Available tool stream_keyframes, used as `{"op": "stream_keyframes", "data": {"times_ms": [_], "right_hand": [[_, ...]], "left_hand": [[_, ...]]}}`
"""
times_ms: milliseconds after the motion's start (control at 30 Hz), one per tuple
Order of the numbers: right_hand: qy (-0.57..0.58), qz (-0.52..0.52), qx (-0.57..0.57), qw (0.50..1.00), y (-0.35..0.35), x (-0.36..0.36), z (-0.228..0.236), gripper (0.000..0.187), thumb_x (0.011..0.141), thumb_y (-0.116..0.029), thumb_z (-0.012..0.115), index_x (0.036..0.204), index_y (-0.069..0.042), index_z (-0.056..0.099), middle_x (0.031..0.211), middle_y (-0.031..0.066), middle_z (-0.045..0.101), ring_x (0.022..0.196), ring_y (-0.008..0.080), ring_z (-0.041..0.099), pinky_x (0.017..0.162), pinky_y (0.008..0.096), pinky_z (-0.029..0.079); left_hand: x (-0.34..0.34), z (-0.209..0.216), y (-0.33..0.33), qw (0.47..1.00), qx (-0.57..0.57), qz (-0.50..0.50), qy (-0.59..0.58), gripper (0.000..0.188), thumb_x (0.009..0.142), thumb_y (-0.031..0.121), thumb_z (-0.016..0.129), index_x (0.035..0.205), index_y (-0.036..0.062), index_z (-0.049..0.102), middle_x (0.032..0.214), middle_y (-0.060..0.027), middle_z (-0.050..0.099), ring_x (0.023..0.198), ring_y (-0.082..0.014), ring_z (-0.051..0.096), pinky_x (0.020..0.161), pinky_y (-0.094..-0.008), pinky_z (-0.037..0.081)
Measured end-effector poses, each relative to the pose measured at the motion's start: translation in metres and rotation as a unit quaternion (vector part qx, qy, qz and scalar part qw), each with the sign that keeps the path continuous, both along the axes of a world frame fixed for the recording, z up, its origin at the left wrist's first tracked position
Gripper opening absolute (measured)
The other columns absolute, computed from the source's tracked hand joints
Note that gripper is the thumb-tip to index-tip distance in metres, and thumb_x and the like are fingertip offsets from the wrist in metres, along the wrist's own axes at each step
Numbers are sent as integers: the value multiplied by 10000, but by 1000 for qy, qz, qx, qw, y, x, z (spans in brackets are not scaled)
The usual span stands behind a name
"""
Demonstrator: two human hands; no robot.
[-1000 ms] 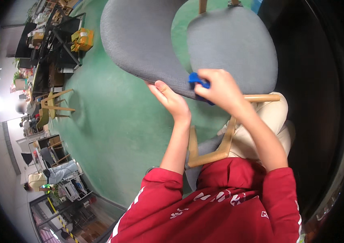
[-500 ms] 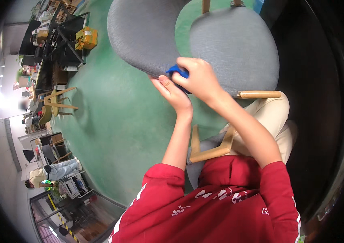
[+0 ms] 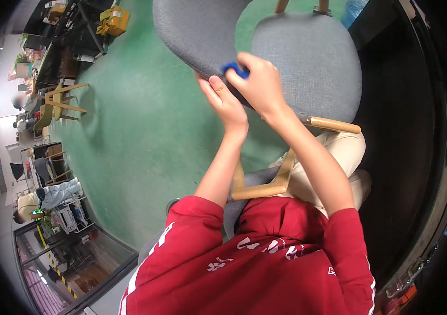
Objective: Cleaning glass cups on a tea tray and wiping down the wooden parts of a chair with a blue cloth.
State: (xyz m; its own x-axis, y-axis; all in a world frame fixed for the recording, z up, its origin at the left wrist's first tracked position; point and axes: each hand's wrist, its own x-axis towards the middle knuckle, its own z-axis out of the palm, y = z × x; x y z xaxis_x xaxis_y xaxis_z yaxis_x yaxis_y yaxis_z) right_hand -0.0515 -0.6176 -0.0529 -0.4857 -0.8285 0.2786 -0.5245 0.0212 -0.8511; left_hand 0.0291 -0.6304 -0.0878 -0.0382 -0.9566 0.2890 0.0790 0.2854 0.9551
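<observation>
A chair with grey fabric stands before me, its curved backrest [image 3: 199, 29] at upper left and its rounded seat [image 3: 312, 63] to the right. My right hand [image 3: 257, 84] is closed around a crumpled blue cloth [image 3: 231, 67], pressed against the backrest's lower edge. Just left of it, my left hand [image 3: 227, 107] grips that same edge, thumb on the near side and fingertips partly hidden behind the fabric. A wooden end piece [image 3: 334, 125] of the chair frame lies by my knee.
An angled wooden frame piece [image 3: 260, 190] of another grey chair is close to my lap. A dark surface [image 3: 397, 136] runs along the right. On the green floor [image 3: 134, 131] stand a wooden chair [image 3: 58, 102] and a yellow-wrapped box [image 3: 113, 21]. Other people are far left.
The view has shifted, so the backrest and both hands sit higher in it. The cloth stays in my right hand at the lower edge, and my left hand remains beside it.
</observation>
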Motion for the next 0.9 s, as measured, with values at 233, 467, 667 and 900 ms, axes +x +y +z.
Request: {"op": "stream_keyframes", "data": {"times_ms": [233,467,667,900], "right_hand": [[34,72,28,996,23,-21,-8,228,716,-226,610,735,-4,564,687,198,591,632,378,573,591,436,455],[102,107,130,980,55,-47,3,199,723,-207,629,745,-14,588,692,184,598,641,364,588,588,419,463],[99,-2,-73,992,16,1,-3,213,691,-196,632,651,-25,511,656,160,566,654,350,564,567,436,412],[21,118,96,988,71,-57,-1,213,711,-187,623,725,-3,515,645,182,525,577,356,514,561,401,429]], "left_hand": [[-1,0,2,999,22,27,4,535,1017,308,299,1424,-24,194,1439,-184,286,1327,-274,293,1085,-367,231],[2,2,-6,998,-57,34,1,522,1013,312,328,1403,-25,244,1378,-154,366,1271,-245,354,1065,-346,251],[-4,2,-3,999,-5,18,33,539,1009,355,340,1404,-5,268,1370,-136,385,1233,-228,392,1038,-341,291],[1,0,-2,999,-16,37,24,534,1011,331,338,1401,-24,255,1396,-150,352,1281,-247,351,1066,-349,256]]}}
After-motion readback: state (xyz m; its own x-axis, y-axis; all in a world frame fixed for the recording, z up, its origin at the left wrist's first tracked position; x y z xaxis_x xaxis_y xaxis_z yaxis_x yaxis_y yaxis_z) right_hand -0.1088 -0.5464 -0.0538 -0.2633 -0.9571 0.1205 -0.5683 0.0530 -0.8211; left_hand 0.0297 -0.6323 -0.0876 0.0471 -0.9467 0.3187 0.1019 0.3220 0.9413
